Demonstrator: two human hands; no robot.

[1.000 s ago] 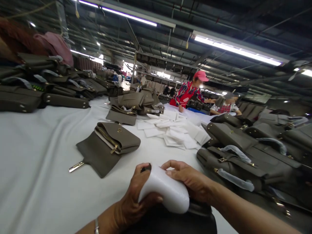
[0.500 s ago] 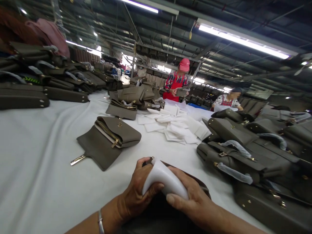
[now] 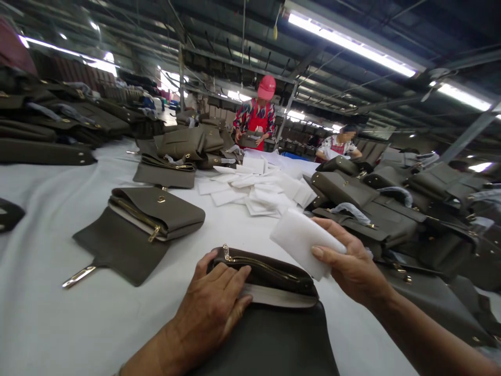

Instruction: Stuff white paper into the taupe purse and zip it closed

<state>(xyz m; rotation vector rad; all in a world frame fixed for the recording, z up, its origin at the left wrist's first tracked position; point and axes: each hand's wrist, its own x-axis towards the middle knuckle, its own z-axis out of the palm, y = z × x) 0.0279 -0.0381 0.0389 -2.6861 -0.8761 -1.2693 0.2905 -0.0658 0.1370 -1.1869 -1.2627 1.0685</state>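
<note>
White foam pad (image 3: pixel 299 241) sits in my right hand (image 3: pixel 354 266), pinched by its near end between thumb and curled fingers, held clear above the table and just right of the bag. Hand narrow, closed on the pad only.

My left hand (image 3: pixel 211 308) lies flat and spread on the front bag (image 3: pixel 270 292), fingers pressing the left end of its zipped upper section, thumb up near the gold zipper pull (image 3: pixel 225 253). It grips nothing; palm down, fingers loosely splayed.

Front bag: dark olive leather, lying on the white tablecloth (image 3: pixel 47 292) directly before me. Zipper runs along its top edge and looks mostly shut. A pale lining edge shows under the zipped part. I cannot tell what is inside.

Second bag (image 3: pixel 136 224) lies to the left, well apart from my hands, flap folded out flat toward me with a gold clasp tab (image 3: pixel 78 275) at its tip. Its zip pocket faces up; contents not visible.

Loose white pads (image 3: pixel 254 196) are scattered mid-table beyond both bags. Finished bags (image 3: pixel 376 219) are piled on the right, some with foam-wrapped handles; more bags (image 3: pixel 50 130) stack along the left edge.

A person in a red cap and apron (image 3: pixel 258 115) stands at the far end holding a bag. Another person (image 3: pixel 338 146) sits further right.
</note>
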